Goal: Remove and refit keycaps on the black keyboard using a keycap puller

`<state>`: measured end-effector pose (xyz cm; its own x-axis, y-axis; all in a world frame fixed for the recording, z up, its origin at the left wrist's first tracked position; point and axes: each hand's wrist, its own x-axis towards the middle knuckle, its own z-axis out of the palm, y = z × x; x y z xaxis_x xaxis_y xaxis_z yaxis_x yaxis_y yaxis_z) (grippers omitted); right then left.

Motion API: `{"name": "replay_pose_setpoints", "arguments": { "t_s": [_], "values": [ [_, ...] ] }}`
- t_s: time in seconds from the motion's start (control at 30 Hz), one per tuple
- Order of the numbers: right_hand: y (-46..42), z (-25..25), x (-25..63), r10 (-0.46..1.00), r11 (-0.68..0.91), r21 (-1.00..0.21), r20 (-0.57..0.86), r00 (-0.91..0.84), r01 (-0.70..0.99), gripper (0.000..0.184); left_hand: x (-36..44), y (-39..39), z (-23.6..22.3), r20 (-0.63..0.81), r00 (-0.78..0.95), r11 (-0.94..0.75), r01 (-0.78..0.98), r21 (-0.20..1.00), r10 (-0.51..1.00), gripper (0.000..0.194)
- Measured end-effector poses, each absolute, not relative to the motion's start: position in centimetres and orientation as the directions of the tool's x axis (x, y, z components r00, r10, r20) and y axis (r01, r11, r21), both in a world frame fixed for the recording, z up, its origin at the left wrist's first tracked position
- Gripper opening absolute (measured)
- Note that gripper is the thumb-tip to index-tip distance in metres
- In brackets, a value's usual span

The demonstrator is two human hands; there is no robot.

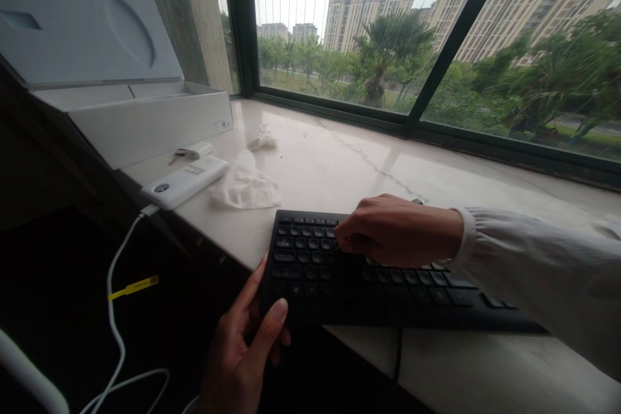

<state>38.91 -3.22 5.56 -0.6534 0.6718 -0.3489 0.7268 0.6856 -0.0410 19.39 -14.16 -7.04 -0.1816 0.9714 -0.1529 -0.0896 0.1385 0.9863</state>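
The keyboard (pixel 388 297) is laid partly on the counter (pixel 315 168), its left end jutting past the edge. That corner is clasped by the left hand (pixel 245 349), thumb on top, while the keys are being worked at by the right hand (pixel 400 229), curled; whether anything is pinched cannot be told. Steady support seems called for.

I see the left hand (pixel 245 343) gripping the black keyboard (pixel 310 272) by its near left corner, while the right hand (pixel 392 229) bends its fingers onto the keys. Beyond, on the marble table (pixel 320 162), I make out crumpled tissue (pixel 247 184) beside a white power bank (pixel 187 181).
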Motion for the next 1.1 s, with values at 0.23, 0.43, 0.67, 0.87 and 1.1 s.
{"name": "replay_pose_setpoints", "arguments": {
  "t_s": [0.23,0.43,0.67,0.87,1.1],
  "values": [
    [-3.9,5.6,39.0,0.559,0.828,0.135,-0.264,-0.786,0.544,0.016,19.3,-14.2,-7.0,-0.156,-0.176,0.143,-0.083,0.986,0.972,0.075],
    [-4.1,6.1,38.7,0.458,0.888,0.192,-0.276,-0.845,0.418,0.017,19.5,-14.2,-6.8,-0.137,-0.19,0.123,-0.085,0.989,0.972,0.073],
    [-3.6,6.3,38.1,0.502,0.865,0.195,-0.287,-0.816,0.463,0.016,19.0,-14.0,-7.3,-0.134,-0.15,0.122,-0.086,0.989,0.98,0.076],
    [-3.4,6.2,38.0,0.598,0.799,0.157,-0.316,-0.737,0.581,0.019,18.5,-13.9,-7.7,-0.124,-0.103,0.119,-0.049,0.992,0.987,0.077],
    [-3.5,6.6,37.8,0.656,0.73,0.07,-0.352,-0.667,0.68,0.024,18.6,-14.0,-7.8,-0.127,-0.09,0.122,-0.059,0.991,0.988,0.076]
  ]
}}
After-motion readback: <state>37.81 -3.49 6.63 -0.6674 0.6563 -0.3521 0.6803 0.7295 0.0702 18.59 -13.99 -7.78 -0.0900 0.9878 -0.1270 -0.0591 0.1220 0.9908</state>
